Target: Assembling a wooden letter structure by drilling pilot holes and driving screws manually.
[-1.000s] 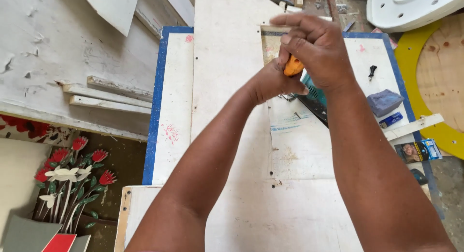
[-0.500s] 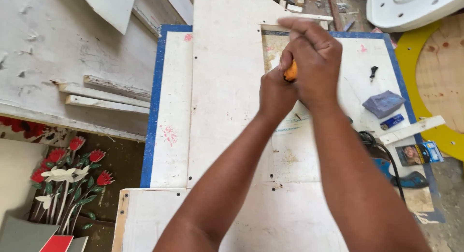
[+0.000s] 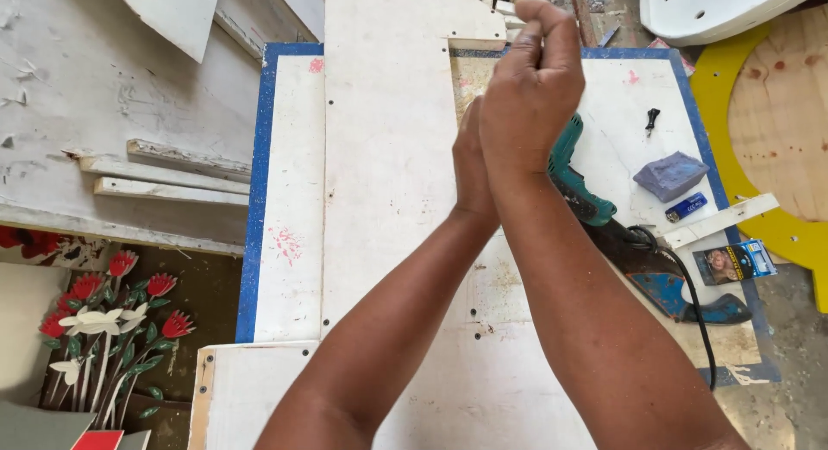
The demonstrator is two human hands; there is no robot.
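Observation:
My right hand (image 3: 535, 79) is curled into a fist, raised above the tall white board (image 3: 388, 157) near its far end. Whatever it may hold is hidden inside the fingers. My left hand (image 3: 470, 161) presses against the right wrist from behind, and its fingers are covered by the right hand. A teal power drill (image 3: 576, 181) lies on the blue-edged white table (image 3: 285, 200) just right of my wrists, its black cable (image 3: 700, 320) trailing toward me.
Right of the drill lie a grey-blue block (image 3: 671, 176), a blue lighter (image 3: 687, 207), a small black piece (image 3: 652, 119), a white strip (image 3: 723, 220) and a small packet (image 3: 738, 262). A yellow ring (image 3: 716, 96) stands far right. Wooden strips (image 3: 164, 161) and a flower panel (image 3: 103, 329) lie left.
Both hands have risen and closed tighter together. The orange piece seen between them before is no longer visible.

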